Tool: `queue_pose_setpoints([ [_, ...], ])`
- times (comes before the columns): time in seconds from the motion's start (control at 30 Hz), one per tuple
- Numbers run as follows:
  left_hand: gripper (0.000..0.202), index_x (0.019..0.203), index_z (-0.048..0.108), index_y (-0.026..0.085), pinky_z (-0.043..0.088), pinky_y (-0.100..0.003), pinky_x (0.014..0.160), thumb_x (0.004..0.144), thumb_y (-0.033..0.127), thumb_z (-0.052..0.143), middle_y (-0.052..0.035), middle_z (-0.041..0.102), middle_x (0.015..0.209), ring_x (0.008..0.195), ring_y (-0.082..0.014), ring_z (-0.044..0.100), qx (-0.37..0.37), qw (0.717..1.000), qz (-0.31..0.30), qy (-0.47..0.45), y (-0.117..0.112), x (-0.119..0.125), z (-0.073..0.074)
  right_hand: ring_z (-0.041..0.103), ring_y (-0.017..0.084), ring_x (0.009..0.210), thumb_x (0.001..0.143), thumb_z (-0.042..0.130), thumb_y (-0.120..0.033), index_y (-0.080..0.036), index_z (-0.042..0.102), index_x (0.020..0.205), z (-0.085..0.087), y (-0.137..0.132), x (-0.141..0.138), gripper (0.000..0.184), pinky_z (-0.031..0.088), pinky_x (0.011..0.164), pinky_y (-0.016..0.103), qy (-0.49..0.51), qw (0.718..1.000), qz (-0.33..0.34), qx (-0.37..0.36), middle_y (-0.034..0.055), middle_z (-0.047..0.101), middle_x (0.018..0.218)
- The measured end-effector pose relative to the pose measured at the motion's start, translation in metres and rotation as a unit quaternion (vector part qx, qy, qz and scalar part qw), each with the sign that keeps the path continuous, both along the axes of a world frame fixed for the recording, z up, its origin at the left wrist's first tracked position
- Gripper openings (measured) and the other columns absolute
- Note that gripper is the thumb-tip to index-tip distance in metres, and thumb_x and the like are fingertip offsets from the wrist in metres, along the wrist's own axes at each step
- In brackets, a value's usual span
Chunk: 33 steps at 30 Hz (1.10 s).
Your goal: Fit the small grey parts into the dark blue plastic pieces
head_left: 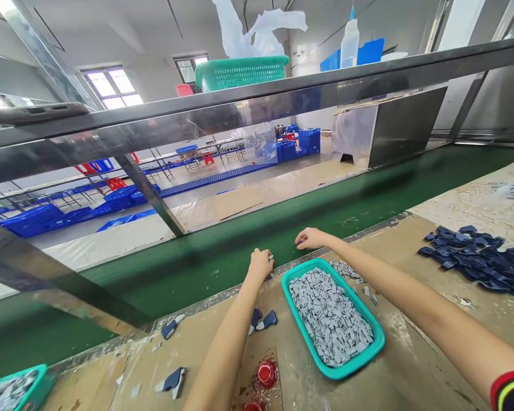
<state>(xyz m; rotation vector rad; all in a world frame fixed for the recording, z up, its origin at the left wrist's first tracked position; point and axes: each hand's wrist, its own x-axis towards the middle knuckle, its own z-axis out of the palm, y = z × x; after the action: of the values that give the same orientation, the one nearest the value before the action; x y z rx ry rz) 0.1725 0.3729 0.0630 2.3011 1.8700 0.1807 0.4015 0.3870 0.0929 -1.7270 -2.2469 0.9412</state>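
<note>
My left hand (261, 264) is closed over the near edge of the green belt (205, 279), with a small grey piece (271, 258) showing at its fingers. To its right, my right hand (310, 238) hovers over the belt, fingers loosely bent and apart, with nothing visible in them. Just below both hands sits a teal basket (314, 357) full of small grey plastic pieces (329, 314). More grey pieces (346, 269) lie loose beside the basket, partly behind my right forearm. Dark blue pieces (269, 318) rest near my left forearm.
Dark blue parts (480, 257) are heaped at right. A red cap-like object (266, 374) stands on the wet bench in front. Another teal basket (38, 382) is at lower left. A metal shelf (223, 114) crosses above the belt, carrying a green basket (244, 73) and a bottle (349, 43).
</note>
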Motion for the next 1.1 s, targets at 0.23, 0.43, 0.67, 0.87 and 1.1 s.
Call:
queue_pose_setpoints([
  [0.23,0.028,0.107,0.057,0.014,0.047,-0.043,0.084,0.088,0.033,0.054,-0.0083,0.058,0.110,0.097,-0.0207,0.057,0.008,0.999,0.038,-0.019,-0.055,-0.063,0.027,0.064,0.015,0.086,0.074,0.074,-0.039,-0.025,0.068,0.104,0.019,-0.053,-0.076,0.033,0.048,0.077,0.021,0.062,0.988,0.130,0.049,-0.0009,0.070,0.093],
  [0.43,0.023,0.099,0.060,0.014,0.046,-0.043,0.085,0.085,0.032,0.057,-0.0073,0.060,0.104,0.096,-0.0205,0.057,-0.028,0.993,0.077,-0.087,-0.110,-0.109,0.017,0.060,0.020,0.094,0.090,0.056,-0.032,-0.014,0.063,0.101,0.004,-0.095,-0.048,0.021,0.048,0.085,0.041,-0.063,0.991,-0.006,0.118,0.0068,0.063,0.103],
  [0.67,0.022,0.100,0.060,0.014,0.045,-0.045,0.090,0.084,0.029,0.059,-0.0088,0.057,0.115,0.107,-0.0227,0.054,-0.020,0.943,0.087,-0.319,-0.151,-0.111,0.021,0.061,0.018,0.089,0.092,0.055,-0.030,-0.014,0.057,0.109,-0.010,-0.130,-0.058,0.024,0.052,0.077,0.037,-0.176,0.971,-0.063,0.147,0.0068,0.060,0.106],
  [0.87,0.034,0.099,0.058,0.020,0.053,-0.035,0.075,0.076,0.043,0.065,-0.0106,0.061,0.113,0.106,-0.0255,0.057,-0.053,0.820,0.143,-0.552,-0.217,-0.119,0.050,0.061,0.019,0.089,0.091,0.057,-0.028,-0.010,0.059,0.105,-0.015,-0.146,-0.075,0.023,0.052,0.077,0.036,-0.272,0.947,-0.064,0.160,0.0084,0.061,0.102],
  [1.1,0.037,0.103,0.052,0.025,0.053,-0.028,0.081,0.074,0.038,0.071,-0.0034,0.058,0.124,0.101,-0.0204,0.064,-0.098,0.647,0.185,-0.734,-0.274,-0.118,0.048,0.057,0.021,0.099,0.089,0.060,-0.024,-0.010,0.062,0.094,-0.027,-0.158,-0.083,0.015,0.048,0.084,0.039,-0.305,0.935,-0.041,0.177,0.0088,0.061,0.103],
])
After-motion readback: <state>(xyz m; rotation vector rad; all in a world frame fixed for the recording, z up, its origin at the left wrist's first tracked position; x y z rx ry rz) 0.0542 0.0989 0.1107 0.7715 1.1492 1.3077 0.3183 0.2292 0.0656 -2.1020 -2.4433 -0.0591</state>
